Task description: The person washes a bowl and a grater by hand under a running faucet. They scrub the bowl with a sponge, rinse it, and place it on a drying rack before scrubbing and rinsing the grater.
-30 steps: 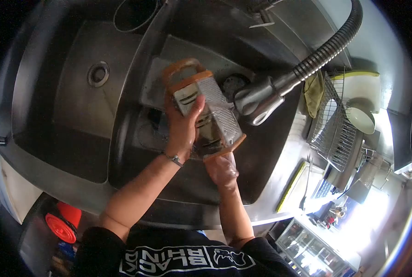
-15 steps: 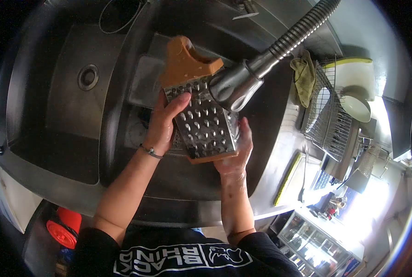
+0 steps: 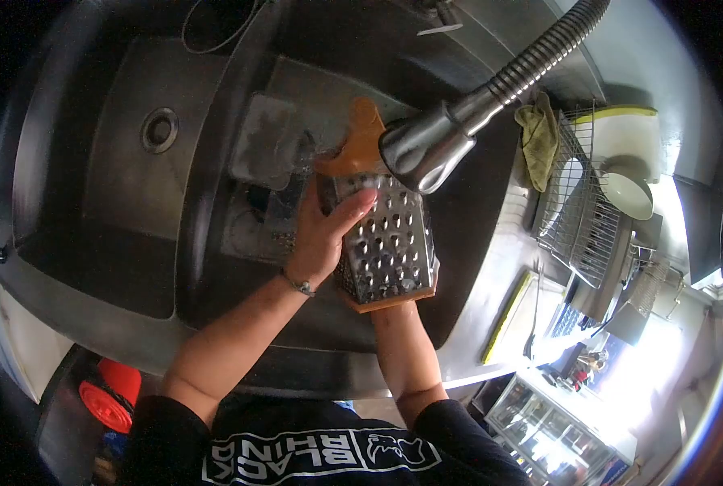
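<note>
A metal box grater (image 3: 386, 243) with an orange-brown handle and base rim is held over the right sink basin, right below the faucet's spray head (image 3: 426, 146). Wrapped round its left side is my left hand (image 3: 325, 235), the thumb lying across the coarse holes. My right hand is hidden behind and under the grater; only the wrist and forearm show beneath its base. Water appears to splash around the handle. Clear plastic containers (image 3: 264, 142) lie in the basin behind the grater.
The left basin (image 3: 135, 186) has a round drain. On the right are a green cloth (image 3: 539, 142), a wire dish rack (image 3: 572, 202) with a white bowl (image 3: 625, 195), and a cutting board (image 3: 511, 320). A red bucket (image 3: 109, 397) stands at the lower left.
The grater has moved right and its handle has turned. My left hand has moved right with it. My right hand has gone from the grater's right side to behind it.
</note>
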Action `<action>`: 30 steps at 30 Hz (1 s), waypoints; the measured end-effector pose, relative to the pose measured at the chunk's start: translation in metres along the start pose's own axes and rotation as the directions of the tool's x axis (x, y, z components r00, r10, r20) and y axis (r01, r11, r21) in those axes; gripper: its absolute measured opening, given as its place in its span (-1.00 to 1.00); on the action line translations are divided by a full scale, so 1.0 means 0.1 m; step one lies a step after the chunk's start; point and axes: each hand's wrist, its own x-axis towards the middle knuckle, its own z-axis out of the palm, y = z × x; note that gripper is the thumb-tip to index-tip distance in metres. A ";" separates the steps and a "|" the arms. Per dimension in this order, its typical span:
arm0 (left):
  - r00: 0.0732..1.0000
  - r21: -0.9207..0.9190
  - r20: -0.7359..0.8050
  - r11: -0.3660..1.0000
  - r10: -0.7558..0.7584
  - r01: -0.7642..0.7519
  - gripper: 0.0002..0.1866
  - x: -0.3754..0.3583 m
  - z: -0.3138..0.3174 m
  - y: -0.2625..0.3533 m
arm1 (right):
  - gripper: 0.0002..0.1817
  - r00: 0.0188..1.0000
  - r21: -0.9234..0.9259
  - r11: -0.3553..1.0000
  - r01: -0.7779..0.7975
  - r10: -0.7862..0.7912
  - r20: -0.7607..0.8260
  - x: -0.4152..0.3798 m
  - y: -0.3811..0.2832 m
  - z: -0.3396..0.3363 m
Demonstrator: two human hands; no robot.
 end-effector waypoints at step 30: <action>0.964 -0.366 -0.042 0.901 -0.264 0.231 -0.56 0.04 -0.12 -0.04 | -0.44 0.995 -0.924 0.377 0.061 -0.092 0.028 -0.13 0.10 -0.10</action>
